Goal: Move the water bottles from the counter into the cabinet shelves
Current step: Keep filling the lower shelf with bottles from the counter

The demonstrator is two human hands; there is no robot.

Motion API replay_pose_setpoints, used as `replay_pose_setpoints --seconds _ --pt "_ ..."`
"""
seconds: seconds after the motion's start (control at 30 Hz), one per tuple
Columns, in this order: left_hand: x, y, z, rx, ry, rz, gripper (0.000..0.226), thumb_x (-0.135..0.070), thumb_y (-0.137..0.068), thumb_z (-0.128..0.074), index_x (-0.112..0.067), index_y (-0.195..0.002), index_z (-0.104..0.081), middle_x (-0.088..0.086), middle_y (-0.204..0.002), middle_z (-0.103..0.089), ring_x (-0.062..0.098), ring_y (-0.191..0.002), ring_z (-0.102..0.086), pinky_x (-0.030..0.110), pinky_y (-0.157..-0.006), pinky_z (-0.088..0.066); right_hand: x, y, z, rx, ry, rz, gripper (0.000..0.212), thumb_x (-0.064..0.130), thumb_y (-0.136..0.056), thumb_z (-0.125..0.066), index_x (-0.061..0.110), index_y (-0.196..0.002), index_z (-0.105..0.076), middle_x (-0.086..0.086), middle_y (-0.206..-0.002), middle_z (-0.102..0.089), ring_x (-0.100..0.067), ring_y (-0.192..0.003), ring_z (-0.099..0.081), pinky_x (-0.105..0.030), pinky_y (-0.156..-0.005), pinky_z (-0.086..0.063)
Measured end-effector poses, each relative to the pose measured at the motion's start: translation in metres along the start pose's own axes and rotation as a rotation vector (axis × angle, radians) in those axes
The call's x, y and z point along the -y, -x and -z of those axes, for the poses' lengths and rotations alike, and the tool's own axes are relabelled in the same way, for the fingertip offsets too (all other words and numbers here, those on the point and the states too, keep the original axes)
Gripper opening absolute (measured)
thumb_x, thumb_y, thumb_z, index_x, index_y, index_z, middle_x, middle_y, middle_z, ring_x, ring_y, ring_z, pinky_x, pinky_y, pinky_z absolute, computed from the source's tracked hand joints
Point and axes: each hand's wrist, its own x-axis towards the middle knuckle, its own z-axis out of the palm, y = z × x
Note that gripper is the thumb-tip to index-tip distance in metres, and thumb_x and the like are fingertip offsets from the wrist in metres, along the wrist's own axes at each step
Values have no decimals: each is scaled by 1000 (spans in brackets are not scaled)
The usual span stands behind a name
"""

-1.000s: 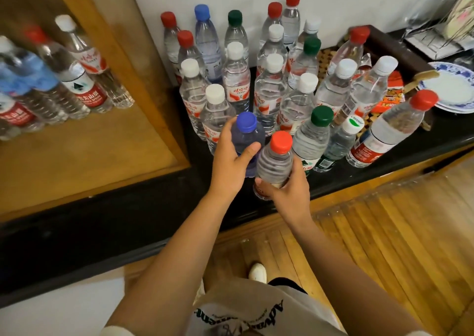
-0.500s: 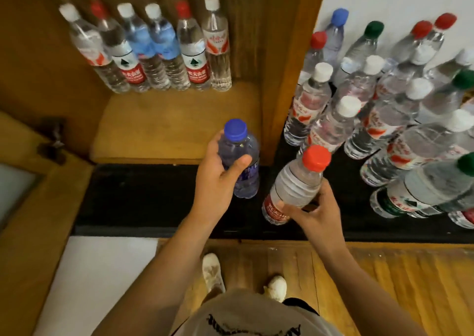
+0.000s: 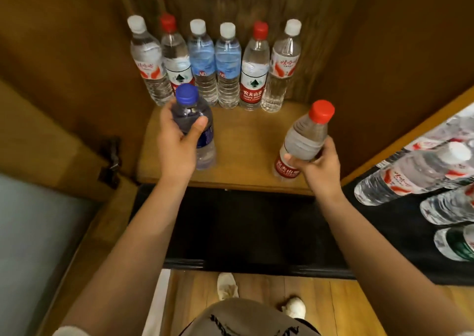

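Two bottles were held over the wooden shelf of the cabinet, one in each hand. The step in hand was judged to be the setting down of both in front of the row of six bottles already stood upright against the far wall. To do it well, each bottle would best be brought upright before its base met the wood, then lowered just near of the row, with a little room left so that no standing bottle was knocked (a tap on one could topple its neighbours). The grip was best loosened only once the base sat flat.

The left hand was wrapped around the upper body of the blue-capped bottle, thumb across the front and the other fingers hidden behind it; the bottle was held nearly upright at the left of the shelf, close in front of the row. Whether its base touched the wood could not be told. The right hand was closed around the lower body of the red-capped bottle, which was tilted with its cap toward the far right, near the shelf's near right corner. Both forearms were stretched forward over the black counter. More bottles were left at the right on the counter.
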Motion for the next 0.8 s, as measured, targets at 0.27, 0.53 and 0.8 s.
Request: replay_pose_setpoints --seconds 0.27,0.53,0.8 --pt "16 -31 1 -127 -88 26 57 -20 -84 -65 -4 -133 -39 1 -122 -55 9 -111 -50 15 -91 -38 -1 -42 -16 -90 43 -103 63 4 -74 -72 14 -129 -42 -6 -125 -55 -23 -118 -52 -48 -100 -44" --pt "26 -31 2 -181 -148 11 64 -24 -80 -69 -3 -133 -39 9 -129 -53 20 -120 -51 29 -101 -40 -7 -50 -14 -81 28 -94 75 4 -71 -75 12 -135 -37 -3 -128 -51 -18 -120 -49 -39 -101 -43" --pt "27 -38 2 -219 -243 46 71 -39 -74 -73 -10 -131 -40 4 -128 -54 18 -117 -53 31 -94 -43 -16 -37 -26 -152 -233 -535 82 23 -76 -73 28 -141 -24 -3 -141 -40 -26 -127 -41 -47 -101 -41"
